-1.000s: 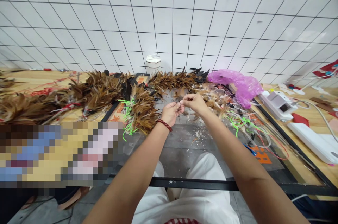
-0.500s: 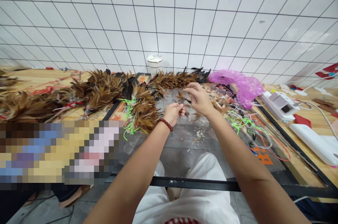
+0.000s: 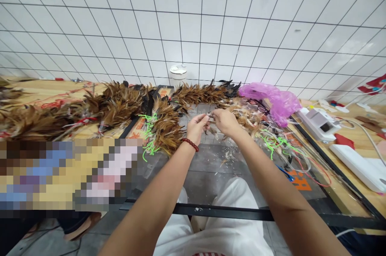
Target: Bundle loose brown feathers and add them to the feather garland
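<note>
left hand [image 3: 196, 128] grip pinched on small feather bunch [image 3: 210, 119] | right hand [image 3: 225, 122] grip pinched on same bunch, from the right | bunch held above glass worktop [image 3: 208, 163], mid-far, near brown feather pile [image 3: 164, 127] | likely featherlight, soft, easily bent: hold by quill ends

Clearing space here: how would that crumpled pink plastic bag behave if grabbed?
Probably floppy: the crumpled pink plastic bag lies in soft, slumped folds. Likely very light, since its thin film looks translucent.
</note>
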